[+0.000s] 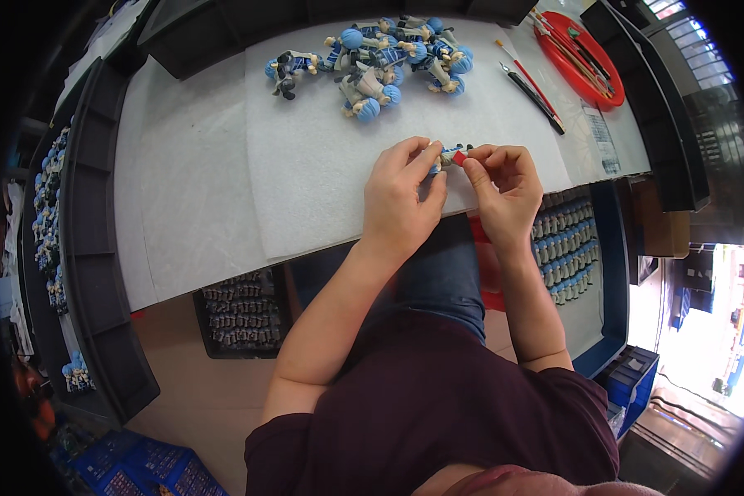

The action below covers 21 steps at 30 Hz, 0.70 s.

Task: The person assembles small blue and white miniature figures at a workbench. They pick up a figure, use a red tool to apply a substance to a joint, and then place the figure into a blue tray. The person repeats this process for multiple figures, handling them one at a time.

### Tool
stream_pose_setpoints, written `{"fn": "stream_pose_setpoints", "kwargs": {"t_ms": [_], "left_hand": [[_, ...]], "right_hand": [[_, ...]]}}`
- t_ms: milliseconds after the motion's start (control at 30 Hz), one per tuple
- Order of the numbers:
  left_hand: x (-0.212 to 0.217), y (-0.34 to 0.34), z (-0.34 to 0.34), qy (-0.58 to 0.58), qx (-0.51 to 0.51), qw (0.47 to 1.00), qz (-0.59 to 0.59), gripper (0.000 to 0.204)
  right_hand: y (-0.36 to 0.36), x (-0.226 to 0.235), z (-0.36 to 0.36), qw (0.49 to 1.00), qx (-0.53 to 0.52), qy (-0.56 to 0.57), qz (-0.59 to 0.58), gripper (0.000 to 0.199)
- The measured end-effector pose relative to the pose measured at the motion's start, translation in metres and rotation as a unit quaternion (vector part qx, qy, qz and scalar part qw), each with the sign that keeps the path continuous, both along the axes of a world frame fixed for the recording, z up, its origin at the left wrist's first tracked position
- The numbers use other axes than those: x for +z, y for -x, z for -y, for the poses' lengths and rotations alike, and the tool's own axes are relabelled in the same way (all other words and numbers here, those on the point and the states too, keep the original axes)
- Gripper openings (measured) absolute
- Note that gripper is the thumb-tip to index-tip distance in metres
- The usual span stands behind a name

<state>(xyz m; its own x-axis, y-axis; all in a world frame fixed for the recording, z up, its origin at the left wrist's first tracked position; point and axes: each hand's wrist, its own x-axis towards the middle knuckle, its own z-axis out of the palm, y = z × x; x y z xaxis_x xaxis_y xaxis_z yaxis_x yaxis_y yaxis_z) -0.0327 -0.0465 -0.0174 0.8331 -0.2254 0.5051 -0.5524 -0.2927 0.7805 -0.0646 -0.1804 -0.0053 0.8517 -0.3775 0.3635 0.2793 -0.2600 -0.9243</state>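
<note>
Near the front edge of the worktable, my left hand [398, 197] pinches a small blue-haired figurine [446, 155] between thumb and fingers. The figurine lies sideways, its head toward my left hand, and is partly hidden by the fingers. Between the thumb and forefinger of my right hand [511, 197] is a small flat red piece [460, 158], held against the figurine's body. What the red piece is made of I cannot tell. Farther back on the white sheet [306, 165] lies a loose heap of similar figurines [384, 58] with blue hair and blue-and-white clothes.
A red oval dish [613, 100] with brushes stands back right, beside a red-handled brush [517, 62] and a black pen-like tool [533, 97]. Black trays [99, 248] line the left. Below the table are a tray of figurines [615, 289] and a dark tray [215, 347] of small parts.
</note>
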Motion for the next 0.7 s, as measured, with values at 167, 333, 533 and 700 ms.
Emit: {"fn": "stream_pose_setpoints", "kwargs": {"t_ms": [167,333,533,700], "left_hand": [[0.002,0.0,0.0,0.026,0.007,0.999,-0.033,0.029],[-0.003,-0.002,-0.001,0.023,-0.005,1.0,-0.005,0.028],[-0.003,-0.003,-0.002,0.018,-0.002,1.0,-0.006,0.029],[-0.001,-0.003,-0.001,0.025,-0.004,1.0,-0.004,0.029]], "right_hand": [[-0.002,0.003,-0.004,0.997,-0.012,0.021,0.075,0.011],[-0.007,0.014,-0.004,0.979,0.005,0.198,0.058,0.014],[0.002,0.03,0.004,0.938,0.044,0.345,0.006,0.023],[0.0,0.026,0.009,0.914,0.052,0.398,0.06,0.03]]}}
